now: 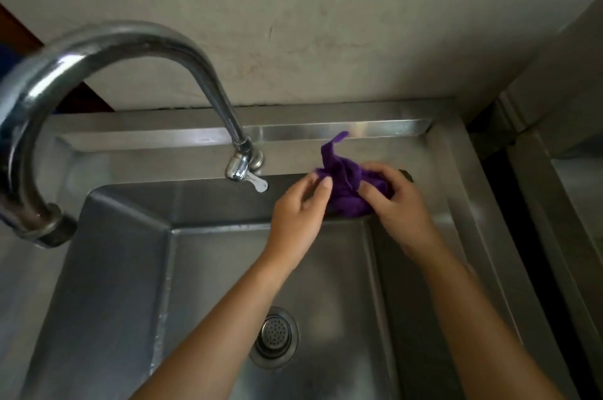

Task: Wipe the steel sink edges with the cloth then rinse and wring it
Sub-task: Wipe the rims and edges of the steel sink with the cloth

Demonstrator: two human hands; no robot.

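Note:
A crumpled purple cloth (346,184) sits bunched at the back right of the steel sink (326,133), over the basin's rear wall. My right hand (396,200) grips the cloth's right side, fingers curled into it. My left hand (300,207) pinches its left edge between thumb and fingertips. One corner of the cloth sticks up toward the back ledge. Both forearms reach in over the basin from the bottom of the view.
A curved steel faucet (107,53) arches from its base with a small lever (257,182) on the back ledge to a spout at the left; no water runs. A drain strainer (274,336) lies in the basin floor. A grey wall stands behind, a dark gap at right.

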